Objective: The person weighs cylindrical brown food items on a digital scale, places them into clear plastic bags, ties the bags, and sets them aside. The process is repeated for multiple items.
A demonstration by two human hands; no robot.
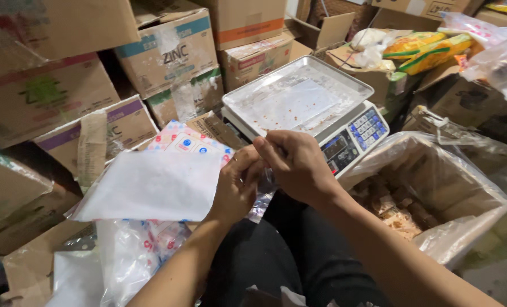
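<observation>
My left hand (237,185) and my right hand (296,162) meet in front of me, both pinching a small clear plastic bag (263,190) that hangs between them. The bag is mostly hidden by my fingers. Just beyond my hands stands a digital weighing scale (344,142) with a steel pan (297,94) dusted with brown crumbs. A white sheet (154,185) lies on a stack of printed plastic bags (188,142) to the left of my left hand.
A cardboard box lined with clear plastic (435,187), holding brown pieces, sits to my right. Stacked cardboard cartons (168,54) fill the back and left. Yellow snack packets (430,48) lie at the back right. Loose plastic bags (128,256) lie by my left knee.
</observation>
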